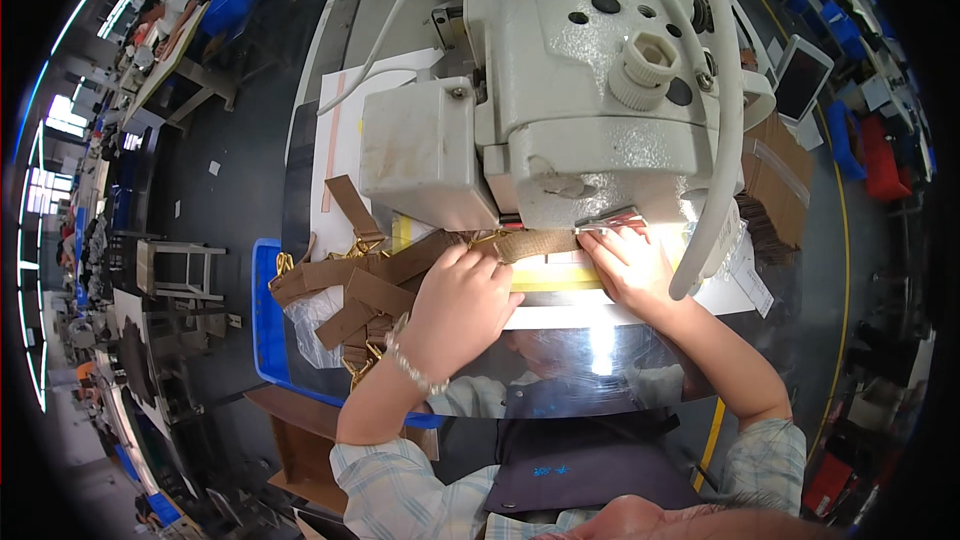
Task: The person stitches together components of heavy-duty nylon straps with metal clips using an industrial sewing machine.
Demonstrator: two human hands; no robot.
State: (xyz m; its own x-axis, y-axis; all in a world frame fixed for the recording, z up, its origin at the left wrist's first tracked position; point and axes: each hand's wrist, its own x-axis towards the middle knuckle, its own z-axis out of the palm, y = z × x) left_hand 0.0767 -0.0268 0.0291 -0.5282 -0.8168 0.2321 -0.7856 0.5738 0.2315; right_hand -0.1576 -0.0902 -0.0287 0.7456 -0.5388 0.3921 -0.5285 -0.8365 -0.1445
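A short brown strap [540,244] lies crosswise under the head of a large grey-white sewing machine [600,155]. My left hand [462,298], with a beaded bracelet at its wrist, has its fingers curled over the strap's left part. Brass-coloured metal hardware [485,239] shows just beyond those fingers. At the strap's right end, my right hand [630,262] pinches it, fingertips close to a small metal part [612,222] below the machine head. Both thumbs point inward over a white work surface with a yellow strip [560,280]. The machine head hides the needle area.
Left of my left hand, several brown straps [390,268] with brass clasps lie heaped above a blue bin [262,310]. A pale cable [728,120] loops down beside my right hand. Stacked brown pieces [775,190] stand at right. A shiny metal table edge [600,380] lies nearest me.
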